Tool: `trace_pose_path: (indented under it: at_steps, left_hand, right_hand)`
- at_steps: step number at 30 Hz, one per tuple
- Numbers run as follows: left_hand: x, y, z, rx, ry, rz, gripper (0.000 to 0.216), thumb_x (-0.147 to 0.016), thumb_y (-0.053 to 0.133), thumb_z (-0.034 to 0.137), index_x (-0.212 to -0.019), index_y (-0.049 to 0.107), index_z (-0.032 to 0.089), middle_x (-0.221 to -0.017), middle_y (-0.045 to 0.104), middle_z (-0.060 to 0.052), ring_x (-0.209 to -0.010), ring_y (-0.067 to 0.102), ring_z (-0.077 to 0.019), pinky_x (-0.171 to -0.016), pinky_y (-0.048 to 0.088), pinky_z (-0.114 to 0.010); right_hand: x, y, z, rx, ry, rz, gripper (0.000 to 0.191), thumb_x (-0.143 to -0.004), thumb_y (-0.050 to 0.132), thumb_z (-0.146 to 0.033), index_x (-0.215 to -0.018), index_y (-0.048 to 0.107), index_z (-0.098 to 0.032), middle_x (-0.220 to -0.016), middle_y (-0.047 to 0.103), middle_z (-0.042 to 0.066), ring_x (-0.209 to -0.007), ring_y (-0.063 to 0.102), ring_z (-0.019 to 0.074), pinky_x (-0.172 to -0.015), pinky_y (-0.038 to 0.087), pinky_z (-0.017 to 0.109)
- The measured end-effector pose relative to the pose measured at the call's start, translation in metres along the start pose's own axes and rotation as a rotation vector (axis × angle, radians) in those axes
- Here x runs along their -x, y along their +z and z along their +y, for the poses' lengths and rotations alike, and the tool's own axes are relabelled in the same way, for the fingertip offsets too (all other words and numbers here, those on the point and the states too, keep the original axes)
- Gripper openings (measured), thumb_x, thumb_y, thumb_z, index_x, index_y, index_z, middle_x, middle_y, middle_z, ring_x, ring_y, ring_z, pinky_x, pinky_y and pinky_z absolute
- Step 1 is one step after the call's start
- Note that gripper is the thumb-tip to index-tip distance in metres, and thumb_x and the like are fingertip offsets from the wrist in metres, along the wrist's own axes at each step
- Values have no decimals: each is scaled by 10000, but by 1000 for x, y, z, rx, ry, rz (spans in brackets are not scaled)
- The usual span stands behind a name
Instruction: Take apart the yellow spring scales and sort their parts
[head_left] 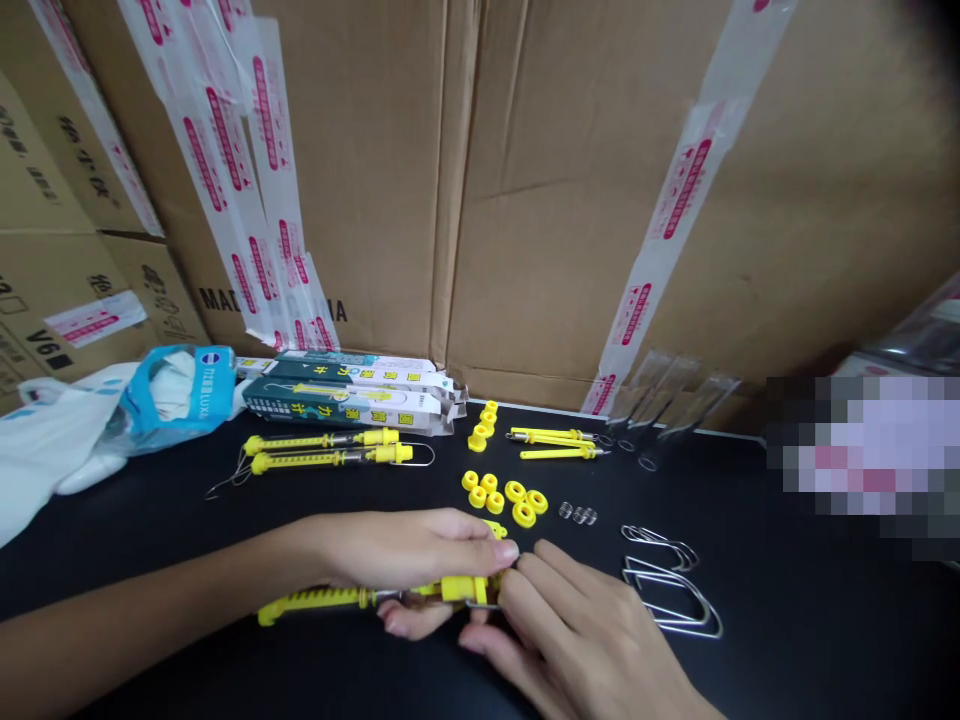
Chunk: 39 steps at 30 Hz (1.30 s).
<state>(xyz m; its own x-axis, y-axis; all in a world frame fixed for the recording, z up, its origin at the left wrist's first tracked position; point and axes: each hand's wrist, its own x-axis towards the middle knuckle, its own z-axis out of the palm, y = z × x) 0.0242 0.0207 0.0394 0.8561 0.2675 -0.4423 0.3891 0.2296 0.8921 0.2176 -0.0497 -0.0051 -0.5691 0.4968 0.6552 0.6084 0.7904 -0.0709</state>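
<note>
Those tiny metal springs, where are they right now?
In the head view, the springs lie right of centre on the black tabletop, just right of the larger yellow rings and beyond the right hand.

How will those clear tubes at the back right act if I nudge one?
The clear tubes would probably tip easily, standing tall and narrow on end. Once down, their round sides would likely roll on the flat black tabletop. Their see-through walls look thin, so expect little weight and perhaps some fragility.
</note>
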Motion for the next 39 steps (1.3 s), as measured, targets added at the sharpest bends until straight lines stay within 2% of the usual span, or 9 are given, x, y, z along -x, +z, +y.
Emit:
trace_pose_path:
  at_steps: [4,7,10,14,19,24,27,32,39]
  left_hand:
    - [2,3,1,-72,-85,-25,526,-913,426,752,-878,433,227,-549,522,90,-289,418,-75,-333,322,-197]
    - [0,2,0,-18,-113,-95,538,-896,444,765,-833,423,230,-510,465,93,-303,440,-97,-336,343,-207]
    - [-2,1,-1,31,-96,-113,573,-850,474,803,-792,397,238,-466,381,117,-271,374,-82,-297,293,-183]
    - [-3,1,-3,69,-87,-39,514,-918,437,738,-825,423,232,-446,360,124,-256,303,-64,-268,210,-148]
    - [-6,3,-6,101,-71,48,434,-1019,347,580,-811,454,214,-431,375,107,-248,295,-68,-257,208,-151]
    - [-10,4,-9,130,-64,111,441,-1026,359,529,-755,473,200,-443,421,87,-252,292,-60,-273,214,-160]
    - [-12,4,-8,143,-82,120,448,-1030,339,476,-713,481,194,-417,418,73,-249,287,-65,-280,217,-163]
    - [-11,6,-5,163,-104,110,353,-1024,333,389,-761,483,207,-403,409,75,-240,256,-71,-272,209,-152]
    - [-7,4,-5,213,-129,39,274,-1029,331,429,-842,422,250,-428,405,91,-253,214,-67,-245,211,-125]
  right_hand:
    - [-1,-2,-2,-58,-13,-33,297,-1043,466,-303,-786,561,-190,-678,610,-2,-569,526,136,-503,386,266]
    - [-2,-1,-2,-58,-37,-9,307,-1046,452,-238,-755,536,-192,-631,567,-18,-540,479,128,-489,346,272]
    - [-2,1,0,-31,-16,5,313,-1043,464,-249,-743,526,-187,-614,551,-15,-538,463,130,-482,325,279]
    - [0,1,3,29,-16,22,310,-1039,421,-166,-759,554,-170,-612,550,7,-562,435,151,-497,321,290]
    - [3,-1,-3,102,-43,5,290,-978,371,-23,-874,616,-138,-776,658,67,-682,459,198,-629,402,327]
    - [9,6,-7,100,87,-59,211,-1012,402,-117,-924,590,-158,-749,621,54,-701,497,214,-678,436,349]
    - [10,9,-4,-1,116,-63,249,-992,386,-74,-835,531,-203,-729,598,26,-675,483,191,-649,437,303]
    - [7,2,-1,-214,152,-111,291,-982,366,-37,-790,497,-213,-690,569,4,-649,468,155,-581,410,239]
    - [-2,-11,4,-435,124,-123,397,-1083,275,-298,-783,516,-200,-662,575,2,-642,441,135,-578,399,232]
